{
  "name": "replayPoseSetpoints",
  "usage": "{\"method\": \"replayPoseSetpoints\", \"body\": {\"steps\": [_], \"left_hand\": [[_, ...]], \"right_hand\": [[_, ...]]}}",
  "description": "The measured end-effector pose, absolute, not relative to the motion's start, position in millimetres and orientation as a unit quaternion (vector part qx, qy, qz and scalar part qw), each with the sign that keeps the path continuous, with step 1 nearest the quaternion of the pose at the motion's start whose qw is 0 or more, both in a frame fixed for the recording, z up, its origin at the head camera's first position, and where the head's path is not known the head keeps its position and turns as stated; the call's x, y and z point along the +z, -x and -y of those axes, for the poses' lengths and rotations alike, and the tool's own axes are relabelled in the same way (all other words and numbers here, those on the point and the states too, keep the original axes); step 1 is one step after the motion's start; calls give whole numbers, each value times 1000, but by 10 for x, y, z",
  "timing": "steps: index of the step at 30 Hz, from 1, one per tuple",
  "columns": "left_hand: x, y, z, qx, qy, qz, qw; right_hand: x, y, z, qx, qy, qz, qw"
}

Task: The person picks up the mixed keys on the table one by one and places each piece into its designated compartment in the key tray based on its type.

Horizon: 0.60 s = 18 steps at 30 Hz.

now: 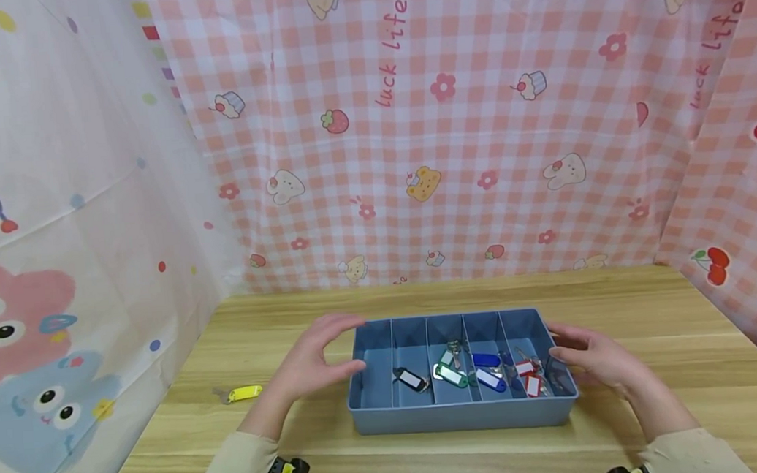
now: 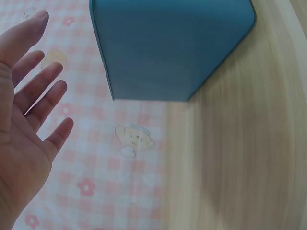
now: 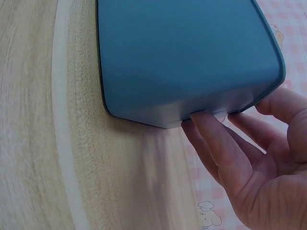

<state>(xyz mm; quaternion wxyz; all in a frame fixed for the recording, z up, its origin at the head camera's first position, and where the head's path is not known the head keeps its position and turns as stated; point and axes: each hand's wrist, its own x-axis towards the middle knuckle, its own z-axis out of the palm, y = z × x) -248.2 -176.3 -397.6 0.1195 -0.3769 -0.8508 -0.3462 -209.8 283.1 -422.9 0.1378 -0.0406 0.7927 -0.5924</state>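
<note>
A blue-grey divided box (image 1: 463,415) rests on the table, its long side facing me. My left hand (image 1: 314,358) is held at the box's left end with thumb and fingers spread; in the left wrist view that hand (image 2: 29,129) is apart from the wall. At the right end, my right hand (image 1: 594,357) touches the outside wall with extended fingertips (image 3: 206,124), the thumb near the rim. Inside lie keys with tags: a black tag (image 1: 411,379) in the second compartment from the left, green tags (image 1: 453,376), blue tags (image 1: 490,379) and red tags (image 1: 533,385) further right.
A key with a yellow tag (image 1: 244,393) lies on the wooden table (image 1: 434,460), left of my left hand. A pink checked cloth (image 1: 444,136) hangs behind the table, and a white printed cloth (image 1: 101,234) hangs on the left.
</note>
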Motion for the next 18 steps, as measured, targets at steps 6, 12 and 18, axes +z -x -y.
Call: {"method": "replayPoseSetpoints", "body": {"steps": [6,12,18], "left_hand": [[-4005,2457,1920,-346,359,857,128],[-4058,2437,2085,-342,343,863,144],[-4115,2415,2230,-342,328,868,149]], "right_hand": [[-4230,2099,-2832,-591,40,-793,139],[-4230,2101,-2826,-588,36,-796,139],[-4223,2103,-2826,-583,33,-800,141]]}}
